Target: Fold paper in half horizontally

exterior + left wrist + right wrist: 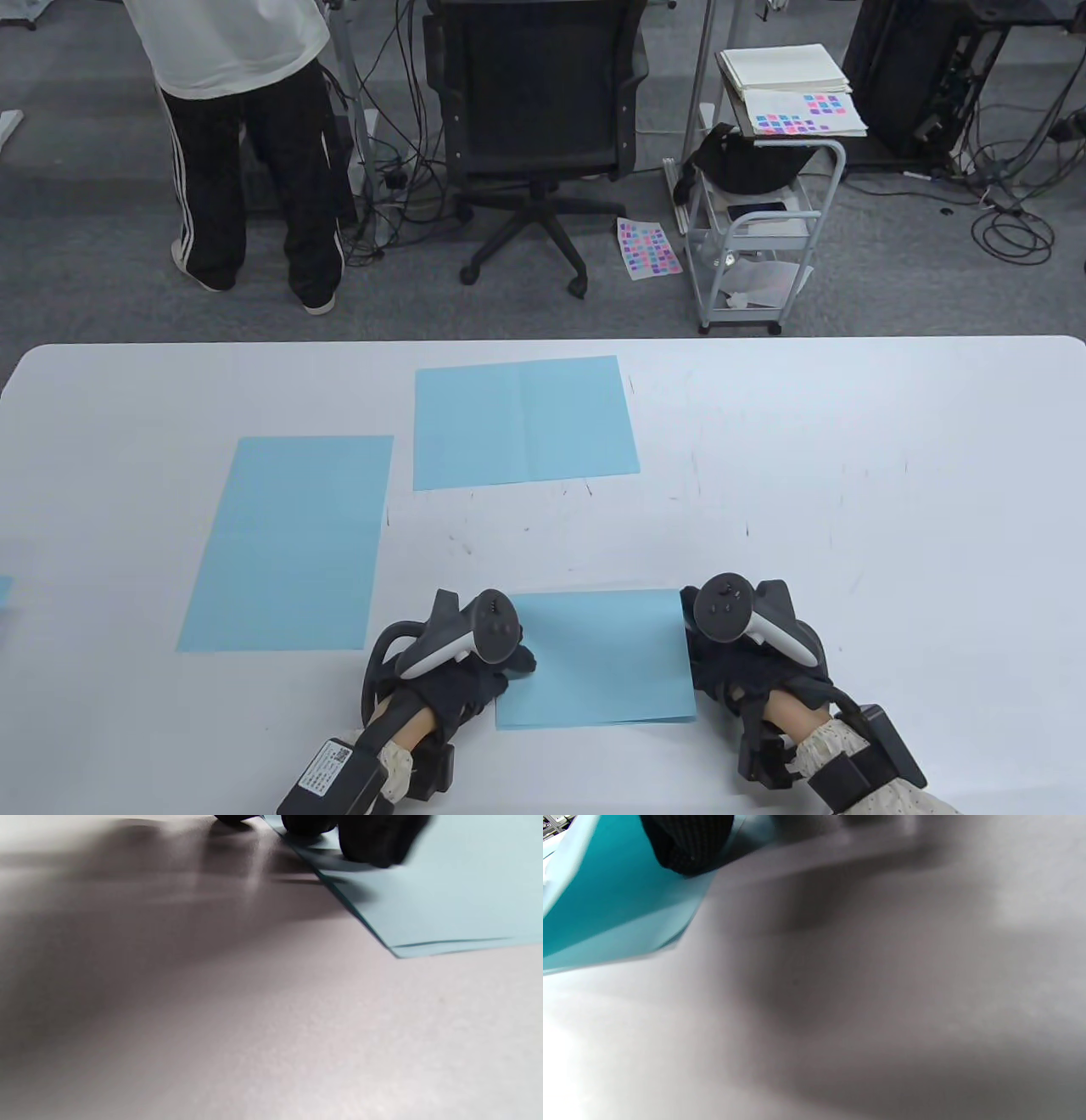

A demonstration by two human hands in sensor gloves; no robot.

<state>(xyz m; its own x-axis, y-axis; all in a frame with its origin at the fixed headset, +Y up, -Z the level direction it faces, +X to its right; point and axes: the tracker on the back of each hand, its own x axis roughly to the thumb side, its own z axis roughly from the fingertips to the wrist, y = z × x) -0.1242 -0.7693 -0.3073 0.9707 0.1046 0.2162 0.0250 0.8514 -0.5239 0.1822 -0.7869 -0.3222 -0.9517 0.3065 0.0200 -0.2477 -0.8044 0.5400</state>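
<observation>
The folded light-blue paper (598,658) lies flat near the table's front edge, its two layers showing along the near edge (449,942). My left hand (501,666) sits at its left side, with gloved fingertips (373,844) pressing down on the sheet just inside that edge. At the paper's right edge is my right hand (708,662). In the right wrist view one fingertip (687,844) lies against the paper (615,904) near a corner. The tracker hides the rest of that hand's fingers.
Two more blue sheets lie on the white table (848,509): a long one (293,543) at the left and a creased one (524,422) at the back middle. Beyond the table are an office chair (534,127), a cart (755,229) and a standing person (246,144).
</observation>
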